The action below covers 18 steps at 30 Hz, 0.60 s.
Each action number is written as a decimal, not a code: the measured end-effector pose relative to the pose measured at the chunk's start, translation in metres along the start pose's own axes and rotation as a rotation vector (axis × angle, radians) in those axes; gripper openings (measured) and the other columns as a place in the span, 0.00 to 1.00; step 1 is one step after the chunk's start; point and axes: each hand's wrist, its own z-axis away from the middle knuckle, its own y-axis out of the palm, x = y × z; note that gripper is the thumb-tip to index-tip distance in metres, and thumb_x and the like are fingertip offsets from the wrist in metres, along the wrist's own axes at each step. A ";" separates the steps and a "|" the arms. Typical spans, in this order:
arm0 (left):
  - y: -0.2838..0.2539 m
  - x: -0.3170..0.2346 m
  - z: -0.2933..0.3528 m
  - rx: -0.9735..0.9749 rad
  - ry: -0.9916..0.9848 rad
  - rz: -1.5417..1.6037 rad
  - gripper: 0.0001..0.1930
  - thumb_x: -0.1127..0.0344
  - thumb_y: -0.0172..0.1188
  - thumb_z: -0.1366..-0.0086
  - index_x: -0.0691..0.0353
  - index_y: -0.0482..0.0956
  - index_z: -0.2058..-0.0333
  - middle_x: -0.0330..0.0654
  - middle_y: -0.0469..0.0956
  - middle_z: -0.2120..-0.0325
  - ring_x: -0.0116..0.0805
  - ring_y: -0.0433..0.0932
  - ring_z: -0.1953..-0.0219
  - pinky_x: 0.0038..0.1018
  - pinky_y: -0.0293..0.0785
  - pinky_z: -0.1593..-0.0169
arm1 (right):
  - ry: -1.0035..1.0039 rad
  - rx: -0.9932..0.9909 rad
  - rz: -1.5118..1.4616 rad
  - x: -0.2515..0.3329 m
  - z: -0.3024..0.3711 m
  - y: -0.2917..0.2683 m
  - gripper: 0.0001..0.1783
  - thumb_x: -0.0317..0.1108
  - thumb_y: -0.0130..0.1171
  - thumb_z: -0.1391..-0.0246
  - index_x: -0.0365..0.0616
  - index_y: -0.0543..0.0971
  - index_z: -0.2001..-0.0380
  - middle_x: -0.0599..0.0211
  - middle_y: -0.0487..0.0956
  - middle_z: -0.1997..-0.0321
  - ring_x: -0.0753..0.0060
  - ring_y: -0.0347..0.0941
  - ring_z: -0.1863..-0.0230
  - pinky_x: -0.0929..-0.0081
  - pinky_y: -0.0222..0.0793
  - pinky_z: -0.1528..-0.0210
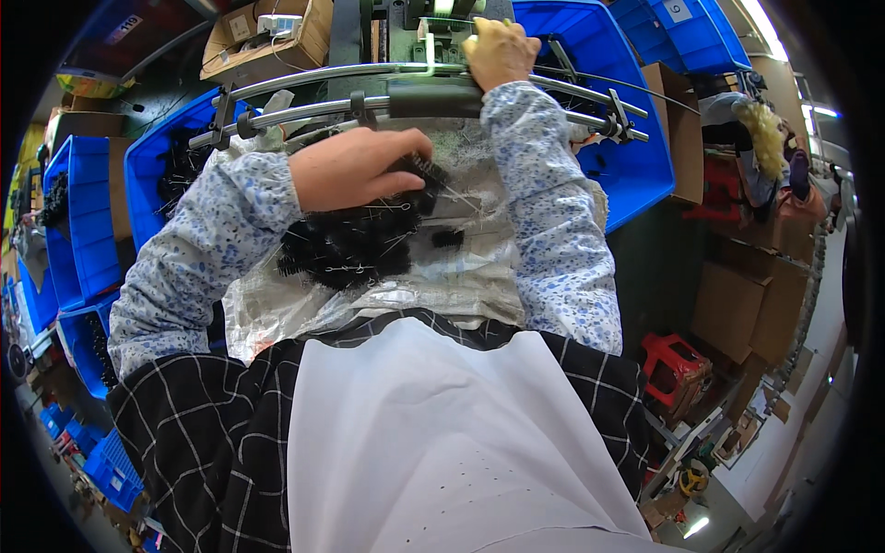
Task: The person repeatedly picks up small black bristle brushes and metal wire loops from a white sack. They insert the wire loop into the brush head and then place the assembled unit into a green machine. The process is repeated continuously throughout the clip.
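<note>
Brushes (346, 244) lie near the left edge of the pale sack (484, 295), likely for easy reach. Left hand (355, 168) curls round some; right hand (501, 53) touches the machine (450, 44), grip hidden.

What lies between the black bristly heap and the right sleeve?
The head view shows a pale crinkled sheet between the black bristly heap and the right sleeve, with a small black patch on it.

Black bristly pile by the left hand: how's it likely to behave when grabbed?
Probably light: the black brushes look like thin wire and bristle. Likely to snag, since wire ends poke out among them. They're probably springy, given their spiky outline.
</note>
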 end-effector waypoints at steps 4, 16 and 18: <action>-0.002 0.021 0.010 -0.229 0.114 -0.063 0.16 0.57 0.49 0.36 0.61 0.65 0.56 0.52 0.75 0.75 0.50 0.74 0.70 0.37 0.68 0.65 | -0.037 -0.173 0.007 -0.046 0.001 0.014 0.15 0.42 0.55 0.59 0.52 0.80 0.65 0.67 0.79 0.64 0.61 0.70 0.52 0.58 0.61 0.55; -0.010 0.017 0.003 -0.139 -0.067 -0.080 0.16 0.54 0.44 0.34 0.59 0.64 0.56 0.50 0.72 0.75 0.45 0.73 0.72 0.34 0.66 0.66 | 0.042 0.006 0.045 -0.130 -0.028 -0.022 0.13 0.41 0.52 0.49 0.55 0.80 0.62 0.61 0.79 0.63 0.59 0.75 0.61 0.63 0.69 0.56; -0.014 0.008 -0.002 -0.112 -0.083 -0.061 0.16 0.53 0.45 0.34 0.59 0.65 0.56 0.51 0.73 0.74 0.46 0.73 0.73 0.34 0.67 0.67 | -0.026 -0.407 0.158 -0.136 -0.006 -0.041 0.13 0.40 0.57 0.54 0.57 0.79 0.62 0.65 0.73 0.66 0.58 0.70 0.62 0.63 0.66 0.59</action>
